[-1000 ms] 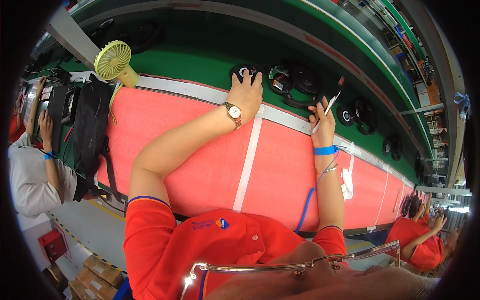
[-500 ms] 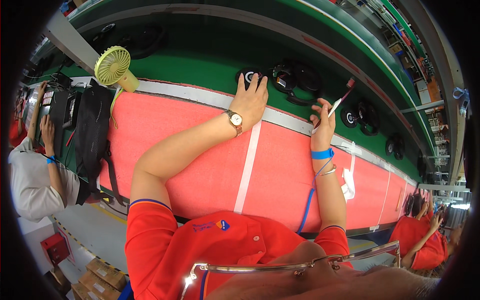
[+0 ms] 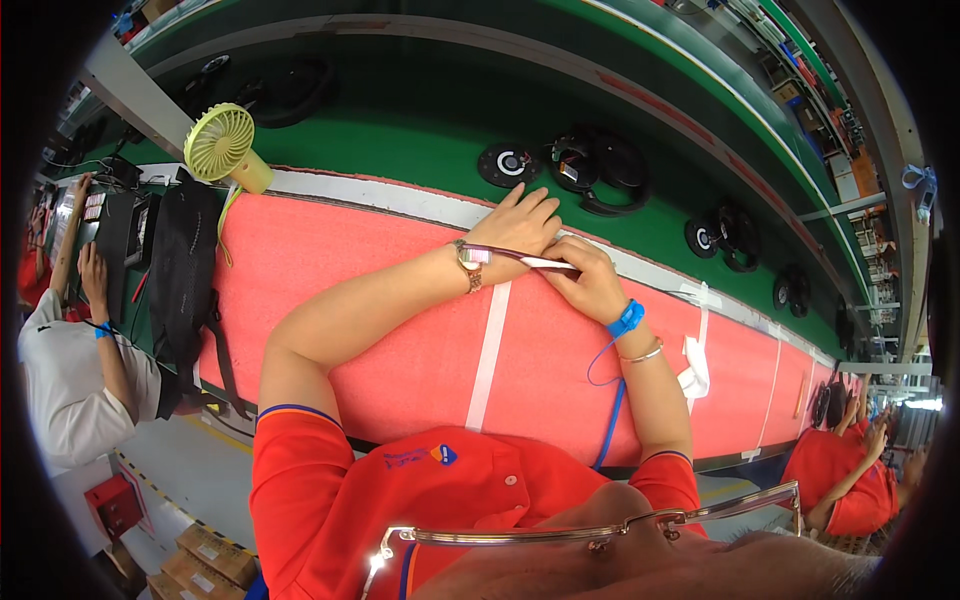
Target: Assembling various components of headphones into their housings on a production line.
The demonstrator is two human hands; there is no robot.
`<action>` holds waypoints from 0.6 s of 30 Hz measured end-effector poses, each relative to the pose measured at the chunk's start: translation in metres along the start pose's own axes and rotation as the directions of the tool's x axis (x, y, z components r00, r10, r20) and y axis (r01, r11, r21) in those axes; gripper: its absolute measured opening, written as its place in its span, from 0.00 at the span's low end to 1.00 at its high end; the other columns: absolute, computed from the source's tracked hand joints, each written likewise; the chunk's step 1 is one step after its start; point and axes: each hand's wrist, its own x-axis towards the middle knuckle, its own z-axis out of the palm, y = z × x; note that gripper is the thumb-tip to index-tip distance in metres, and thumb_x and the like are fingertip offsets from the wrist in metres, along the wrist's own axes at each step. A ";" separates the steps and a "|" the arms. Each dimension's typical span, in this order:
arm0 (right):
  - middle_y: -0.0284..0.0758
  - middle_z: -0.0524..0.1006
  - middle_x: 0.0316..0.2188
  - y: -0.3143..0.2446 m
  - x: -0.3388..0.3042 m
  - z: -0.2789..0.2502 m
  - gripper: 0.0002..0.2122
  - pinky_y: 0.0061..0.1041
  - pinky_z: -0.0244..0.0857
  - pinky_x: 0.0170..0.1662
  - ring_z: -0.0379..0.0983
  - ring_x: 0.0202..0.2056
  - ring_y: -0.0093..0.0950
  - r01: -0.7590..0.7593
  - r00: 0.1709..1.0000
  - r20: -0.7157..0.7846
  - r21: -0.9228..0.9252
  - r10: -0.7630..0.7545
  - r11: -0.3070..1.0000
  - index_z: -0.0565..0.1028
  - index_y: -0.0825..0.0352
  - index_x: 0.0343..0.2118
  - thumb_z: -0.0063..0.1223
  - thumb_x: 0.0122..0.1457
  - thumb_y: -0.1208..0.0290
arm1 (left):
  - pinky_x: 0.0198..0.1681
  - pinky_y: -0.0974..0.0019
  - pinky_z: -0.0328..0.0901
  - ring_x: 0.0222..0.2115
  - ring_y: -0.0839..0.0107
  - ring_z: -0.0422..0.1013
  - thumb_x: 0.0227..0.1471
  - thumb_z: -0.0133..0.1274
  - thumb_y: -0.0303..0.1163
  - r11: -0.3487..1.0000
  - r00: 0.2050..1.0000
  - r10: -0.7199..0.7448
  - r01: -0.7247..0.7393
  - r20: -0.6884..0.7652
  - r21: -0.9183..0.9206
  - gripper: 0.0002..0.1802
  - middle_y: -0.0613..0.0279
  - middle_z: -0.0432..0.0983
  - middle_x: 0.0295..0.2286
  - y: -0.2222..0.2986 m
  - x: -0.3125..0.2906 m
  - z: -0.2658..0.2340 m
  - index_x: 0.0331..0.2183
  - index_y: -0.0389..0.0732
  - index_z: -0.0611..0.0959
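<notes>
My right hand (image 3: 590, 280) is closed round a toothbrush (image 3: 508, 252) with a dark purple and white handle. The brush lies nearly level across my left wrist, its bristled head at the wristwatch (image 3: 470, 262); whether it touches is unclear. Fingers stretched and holding nothing, my left hand (image 3: 523, 222) rests at the white edge of the green conveyor belt (image 3: 400, 130). Just beyond its fingertips sits a black round ear cup (image 3: 508, 164) with a white ring. Right of that lies the rest of a black headphone (image 3: 615, 172). A blue wrist strap (image 3: 627, 318) circles my right wrist.
A yellow-green handheld fan (image 3: 225, 145) stands at the left of the pink mat (image 3: 400, 350). Beside it is a black bag (image 3: 185, 260). More headphones (image 3: 738, 238) lie along the belt to the right, and white tissue (image 3: 693, 368) is on the mat. Other people sit at both sides.
My right hand has moved left, bringing the toothbrush from a raised slant to my left wrist. My left hand has drawn back from the ear cup toward me.
</notes>
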 end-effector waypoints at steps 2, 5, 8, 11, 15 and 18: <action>0.39 0.74 0.28 0.000 0.000 0.001 0.07 0.29 0.67 0.32 0.72 0.31 0.36 -0.046 0.999 0.006 0.014 0.046 0.999 0.74 0.68 0.29 0.57 0.46 0.77 | 0.57 0.49 0.54 0.53 0.52 0.60 0.50 0.48 0.34 0.999 1.000 0.031 -0.031 0.003 0.007 0.16 0.45 0.67 0.47 -0.001 -0.002 0.003 0.39 0.34 0.74; 0.39 0.74 0.28 0.002 0.000 0.003 0.06 0.29 0.67 0.32 0.72 0.30 0.36 -0.020 1.000 -0.017 0.035 0.021 0.999 0.74 0.69 0.29 0.57 0.45 0.78 | 0.58 0.52 0.54 0.53 0.52 0.60 0.51 0.47 0.34 0.998 0.998 0.054 -0.055 0.035 0.016 0.17 0.43 0.66 0.48 0.000 -0.002 0.002 0.40 0.32 0.73; 0.38 0.74 0.28 0.002 0.000 0.003 0.07 0.29 0.67 0.32 0.72 0.31 0.36 -0.040 0.999 -0.010 0.045 0.041 0.998 0.74 0.68 0.29 0.57 0.45 0.78 | 0.58 0.52 0.55 0.54 0.51 0.60 0.51 0.47 0.35 0.998 0.997 0.053 -0.051 0.061 -0.034 0.19 0.43 0.66 0.48 0.001 -0.002 0.002 0.41 0.32 0.72; 0.38 0.74 0.28 0.003 0.000 0.003 0.07 0.29 0.67 0.33 0.72 0.31 0.36 -0.053 0.999 -0.006 0.023 0.053 0.998 0.74 0.68 0.29 0.57 0.45 0.78 | 0.58 0.53 0.55 0.54 0.51 0.60 0.51 0.47 0.35 0.998 0.995 0.052 -0.050 0.087 -0.024 0.19 0.43 0.66 0.48 0.002 -0.002 0.001 0.42 0.32 0.72; 0.38 0.74 0.28 0.004 0.000 0.003 0.06 0.28 0.65 0.34 0.71 0.30 0.35 -0.074 0.997 -0.004 0.068 0.075 0.995 0.74 0.68 0.30 0.56 0.46 0.78 | 0.58 0.53 0.55 0.54 0.51 0.60 0.52 0.46 0.33 0.998 0.991 0.046 -0.040 0.127 -0.044 0.19 0.43 0.66 0.48 0.003 -0.001 0.000 0.43 0.32 0.72; 0.39 0.73 0.28 0.012 -0.004 0.007 0.05 0.27 0.64 0.33 0.70 0.29 0.33 -0.137 0.989 -0.028 0.155 0.143 0.978 0.74 0.69 0.30 0.53 0.52 0.74 | 0.57 0.55 0.56 0.54 0.53 0.60 0.51 0.45 0.31 0.995 0.980 0.021 -0.001 0.197 -0.098 0.18 0.44 0.67 0.48 0.005 0.001 -0.007 0.43 0.32 0.72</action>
